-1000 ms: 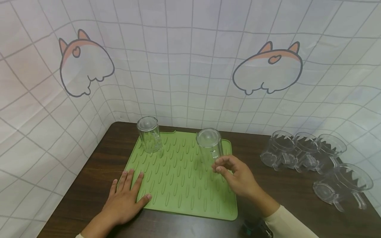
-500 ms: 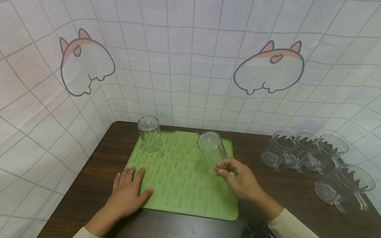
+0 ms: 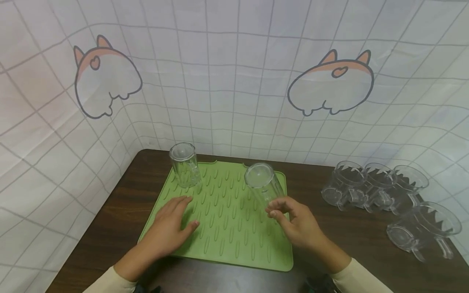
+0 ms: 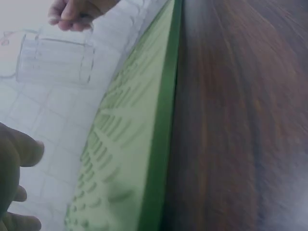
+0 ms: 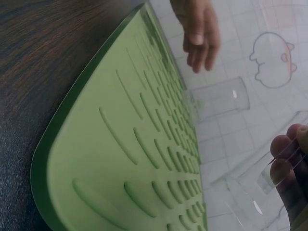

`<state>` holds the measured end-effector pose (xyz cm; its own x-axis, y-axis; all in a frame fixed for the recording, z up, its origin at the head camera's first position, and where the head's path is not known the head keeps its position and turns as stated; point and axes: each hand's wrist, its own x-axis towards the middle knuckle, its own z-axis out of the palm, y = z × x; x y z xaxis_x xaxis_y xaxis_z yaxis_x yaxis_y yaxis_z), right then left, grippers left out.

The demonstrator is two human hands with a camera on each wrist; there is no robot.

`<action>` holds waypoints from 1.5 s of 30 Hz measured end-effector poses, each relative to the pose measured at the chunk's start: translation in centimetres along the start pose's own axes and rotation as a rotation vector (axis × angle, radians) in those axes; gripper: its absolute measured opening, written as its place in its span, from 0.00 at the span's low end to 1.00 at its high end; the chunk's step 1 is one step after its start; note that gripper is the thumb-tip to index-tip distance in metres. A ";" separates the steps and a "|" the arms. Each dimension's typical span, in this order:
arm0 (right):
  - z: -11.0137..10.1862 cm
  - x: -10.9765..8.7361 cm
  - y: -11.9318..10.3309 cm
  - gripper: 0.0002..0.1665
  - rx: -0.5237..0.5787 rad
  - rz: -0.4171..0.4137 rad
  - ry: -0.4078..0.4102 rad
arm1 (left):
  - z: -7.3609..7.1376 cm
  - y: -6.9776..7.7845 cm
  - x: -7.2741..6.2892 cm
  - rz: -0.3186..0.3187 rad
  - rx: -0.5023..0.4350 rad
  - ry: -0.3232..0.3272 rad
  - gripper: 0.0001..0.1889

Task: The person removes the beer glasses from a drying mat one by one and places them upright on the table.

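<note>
My right hand [image 3: 298, 223] grips a clear glass mug [image 3: 263, 183] by its handle side. The mug is upside down and tilted, its base up, over the right part of a green ridged mat [image 3: 234, 240]. In the right wrist view my curled fingers [image 5: 284, 168] are on the mug, whose handle they partly hide. My left hand [image 3: 169, 228] hovers above the mat's left side, fingers extended and holding nothing. Another upside-down glass mug [image 3: 185, 167] stands at the mat's back left corner, beyond the left hand.
Several clear mugs stand upright on the dark wooden table [image 3: 113, 215] at the right, including a front mug [image 3: 421, 228] and a back-row mug [image 3: 346, 185]. A white gridded curtain [image 3: 234, 101] with cartoon animals borders the table's back and sides.
My left hand has lifted off the mat's left edge and moved right over the mat. The mug in my right hand has tilted further and shifted slightly toward me.
</note>
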<state>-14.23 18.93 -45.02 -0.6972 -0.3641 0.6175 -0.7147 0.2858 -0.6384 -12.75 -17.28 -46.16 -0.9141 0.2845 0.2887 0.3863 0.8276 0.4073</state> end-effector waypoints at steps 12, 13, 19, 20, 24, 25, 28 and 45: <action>-0.2 -0.5 -0.2 0.21 -0.066 -0.069 -0.020 | -1.0 2.8 2.2 0.034 -0.087 0.003 0.38; -0.2 -0.5 -0.1 0.21 -0.069 -0.074 -0.021 | -1.0 3.0 2.2 0.041 -0.096 0.007 0.39; -0.1 -0.7 -0.1 0.21 -0.063 -0.082 -0.018 | -1.0 3.6 2.6 0.060 -0.137 -0.001 0.40; -0.1 -0.7 -0.1 0.22 -0.064 -0.087 -0.015 | -1.0 3.8 2.7 0.059 -0.142 -0.008 0.40; 0.0 -0.7 -0.1 0.22 -0.088 -0.128 0.002 | -1.0 4.3 2.9 0.064 -0.157 -0.019 0.38; 0.1 -0.6 -0.2 0.22 -0.091 -0.137 0.006 | -1.0 4.4 3.0 0.064 -0.161 -0.019 0.38; 0.2 -0.5 -0.2 0.23 -0.102 -0.163 0.013 | -1.0 4.8 3.3 0.069 -0.174 -0.026 0.38; 0.1 -0.5 -0.1 0.19 -0.116 -0.154 -0.013 | -0.9 6.2 4.8 0.079 -0.193 -0.065 0.39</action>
<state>-13.81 18.95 -45.33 -0.5787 -0.4230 0.6973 -0.8152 0.3253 -0.4792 -14.65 -11.16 -41.48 -0.8836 0.3807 0.2727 0.4679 0.6955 0.5453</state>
